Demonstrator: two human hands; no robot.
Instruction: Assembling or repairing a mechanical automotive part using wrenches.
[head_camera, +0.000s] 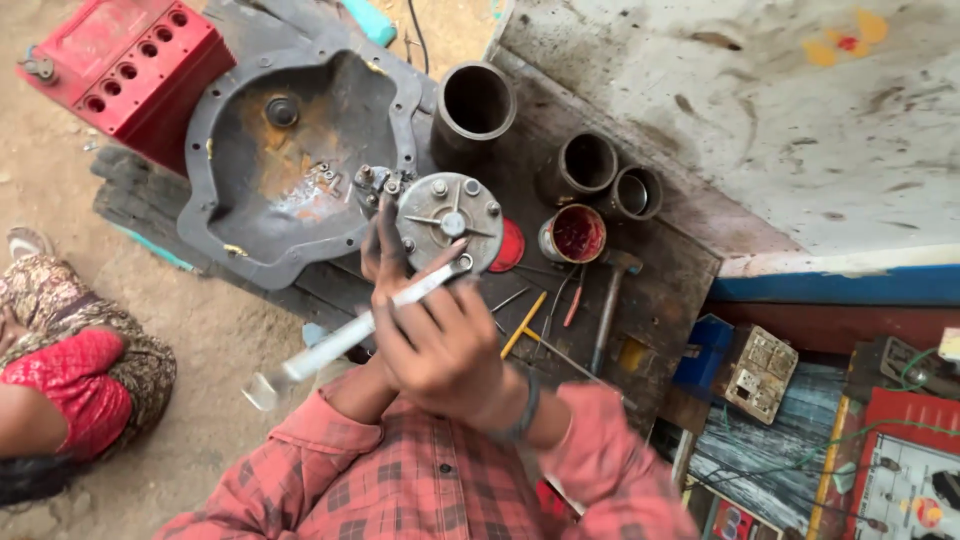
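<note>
Over the dark wooden counter (650, 290), the right hand (445, 345) has its grip closed around a spanner (350, 335) set on the round metal cover (448, 220), which the greasy left hand (385, 250) grasps from behind.

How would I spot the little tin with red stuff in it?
Find the dark wooden board below the stained white slab. Along its upper edge stand three empty dark metal sleeves. The small tin sits just below them, the only one with a red inside.
</note>
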